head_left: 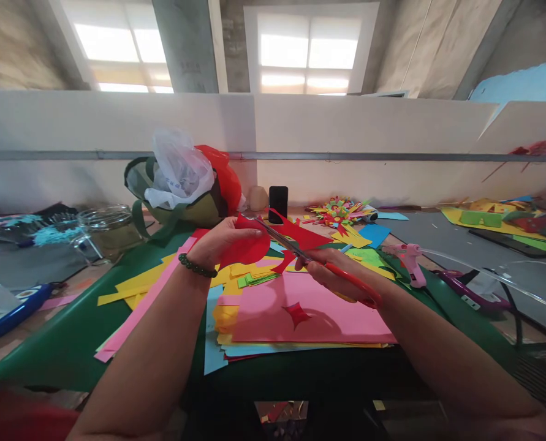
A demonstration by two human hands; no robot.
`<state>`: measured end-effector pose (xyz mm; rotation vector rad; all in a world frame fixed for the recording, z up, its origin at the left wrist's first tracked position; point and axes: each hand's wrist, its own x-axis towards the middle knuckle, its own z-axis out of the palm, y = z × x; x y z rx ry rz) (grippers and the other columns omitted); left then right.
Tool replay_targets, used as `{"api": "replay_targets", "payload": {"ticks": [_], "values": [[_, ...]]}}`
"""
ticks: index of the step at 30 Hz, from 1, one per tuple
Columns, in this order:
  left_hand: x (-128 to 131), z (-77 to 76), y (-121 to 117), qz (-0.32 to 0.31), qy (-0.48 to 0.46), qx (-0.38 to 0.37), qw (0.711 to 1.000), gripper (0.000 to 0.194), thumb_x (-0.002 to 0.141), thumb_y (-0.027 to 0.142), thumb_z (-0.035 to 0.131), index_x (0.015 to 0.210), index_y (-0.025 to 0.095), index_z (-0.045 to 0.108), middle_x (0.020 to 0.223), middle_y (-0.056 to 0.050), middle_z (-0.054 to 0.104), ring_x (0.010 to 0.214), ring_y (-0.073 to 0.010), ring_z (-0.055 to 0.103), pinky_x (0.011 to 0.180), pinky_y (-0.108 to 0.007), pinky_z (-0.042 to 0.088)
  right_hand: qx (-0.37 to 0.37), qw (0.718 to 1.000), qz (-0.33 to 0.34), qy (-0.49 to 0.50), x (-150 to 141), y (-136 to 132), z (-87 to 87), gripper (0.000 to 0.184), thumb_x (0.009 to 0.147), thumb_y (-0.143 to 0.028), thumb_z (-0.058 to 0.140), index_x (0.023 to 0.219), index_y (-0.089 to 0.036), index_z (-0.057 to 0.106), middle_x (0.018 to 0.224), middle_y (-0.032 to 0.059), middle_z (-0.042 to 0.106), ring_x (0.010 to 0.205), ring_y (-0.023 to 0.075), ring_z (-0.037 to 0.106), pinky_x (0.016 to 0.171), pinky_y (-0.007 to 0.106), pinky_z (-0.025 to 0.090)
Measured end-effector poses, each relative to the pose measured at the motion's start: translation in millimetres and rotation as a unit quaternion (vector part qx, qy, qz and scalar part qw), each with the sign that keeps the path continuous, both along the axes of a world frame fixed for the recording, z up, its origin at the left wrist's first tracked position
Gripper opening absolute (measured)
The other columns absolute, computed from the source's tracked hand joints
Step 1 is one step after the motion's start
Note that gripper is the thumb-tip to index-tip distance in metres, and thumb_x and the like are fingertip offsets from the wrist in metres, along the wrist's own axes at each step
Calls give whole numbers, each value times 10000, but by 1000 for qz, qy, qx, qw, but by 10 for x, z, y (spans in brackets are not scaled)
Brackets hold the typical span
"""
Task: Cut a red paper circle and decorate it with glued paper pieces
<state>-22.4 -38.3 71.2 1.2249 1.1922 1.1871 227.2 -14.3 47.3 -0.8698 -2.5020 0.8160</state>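
My left hand, with a dark bead bracelet at the wrist, is closed on a piece of red paper held above the table. My right hand grips red-handled scissors, whose blades reach up and left into the red paper. Below the hands lies a stack of coloured sheets, a pink sheet on top with a small red scrap on it. All of it rests on a green mat.
A green bag with a clear plastic bag and something red in it stands behind. A black phone leans on the white wall. A pink glue gun lies right, a glass jar left, paper flowers at the back.
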Motion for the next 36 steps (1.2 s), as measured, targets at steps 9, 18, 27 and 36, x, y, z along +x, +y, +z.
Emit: {"api": "replay_targets", "payload": {"ticks": [9, 18, 27, 36], "values": [[9, 10, -23, 0, 14, -4, 1000, 175, 611, 275, 808, 708, 157, 721, 593, -10, 670, 534, -122, 571, 530, -235, 439, 13, 1000, 23, 4, -7, -9, 12, 629, 882, -720, 339, 956, -157, 610, 728, 26, 537, 625, 141, 451, 551, 266, 347], [-34, 2, 3, -16, 21, 11, 1000, 209, 608, 297, 829, 716, 153, 724, 625, -14, 693, 557, -124, 596, 534, -224, 457, 1, 1000, -18, -3, -16, -15, 12, 603, 874, -720, 379, 909, -165, 612, 669, -9, 461, 579, 119, 383, 517, 254, 293], [-38, 49, 4, 7, 16, 18, 1000, 228, 611, 312, 843, 705, 149, 714, 642, -19, 707, 569, -123, 611, 533, -214, 469, 4, 999, -36, 10, -2, -27, 15, 612, 858, -716, 394, 912, -155, 633, 707, 17, 514, 606, 130, 416, 527, 259, 302], [-73, 34, 21, 9, 30, 11, 999, 226, 606, 320, 833, 706, 159, 710, 648, -28, 708, 573, -134, 616, 530, -224, 468, 9, 999, -46, -24, -21, -53, 59, 608, 869, -700, 374, 903, -153, 636, 675, 7, 495, 588, 131, 422, 522, 259, 309]]}}
